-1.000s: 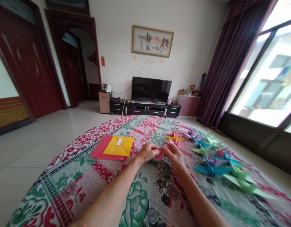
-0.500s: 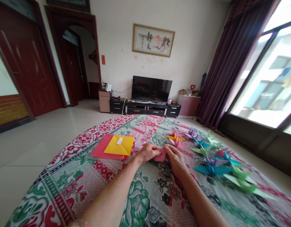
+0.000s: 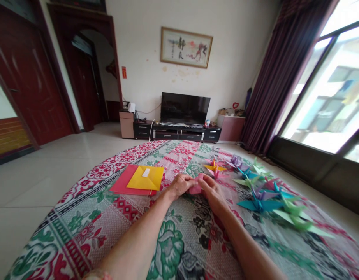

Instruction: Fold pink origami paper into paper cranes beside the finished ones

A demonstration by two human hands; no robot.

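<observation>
A small pink piece of folded paper (image 3: 195, 189) is held between my two hands over the patterned tablecloth (image 3: 168, 249). My left hand (image 3: 180, 185) pinches its left side between thumb and fingers. On the other side, my right hand (image 3: 211, 190) has closed fingers on its right edge and top. Parts of the paper are hidden by the fingers. Just beyond my right hand lie a pink paper crane (image 3: 216, 174) and an orange paper crane (image 3: 215, 166). Left of my left hand, a yellow paper packet (image 3: 150, 179) with a white label rests on red paper (image 3: 121, 182).
Several paper cranes spread along the right of the table, among them a blue crane (image 3: 259, 203) and a light green crane (image 3: 296, 214). Past the table's far edge stand a television (image 3: 185, 109) and a low black cabinet (image 3: 178, 133).
The pink paper has tilted and changed shape between my fingers, its flat lower part now less exposed. Both hands stay close together. The whole view has shifted slightly.
</observation>
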